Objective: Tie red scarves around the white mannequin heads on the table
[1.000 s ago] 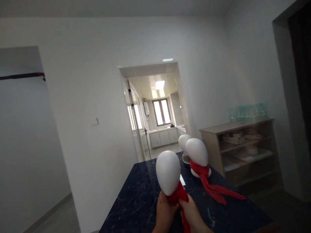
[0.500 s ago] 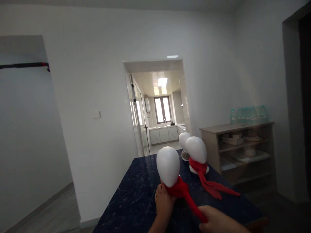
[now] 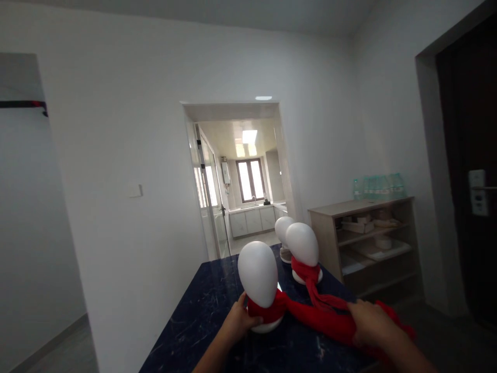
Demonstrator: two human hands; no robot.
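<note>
A white mannequin head (image 3: 258, 274) stands on the dark marble table (image 3: 202, 316) with a red scarf (image 3: 310, 316) wound round its neck. My left hand (image 3: 238, 321) is closed on the neck and the wrapped scarf at its base. My right hand (image 3: 370, 324) grips the loose end of that scarf and holds it stretched out to the right. Behind it stands a second white head (image 3: 303, 244) wearing its own red scarf (image 3: 308, 274), whose tail lies on the table. A third white head (image 3: 282, 230) shows partly behind that one.
A wooden shelf unit (image 3: 365, 243) with boxes and teal containers on top stands against the right wall. A dark door (image 3: 466, 186) is at the far right. Straight ahead an open doorway (image 3: 236, 176) leads to a bright kitchen.
My right hand has pulled the scarf's end out to the right, away from the head, drawing it taut. My left hand stays at the neck. The view has shifted slightly right.
</note>
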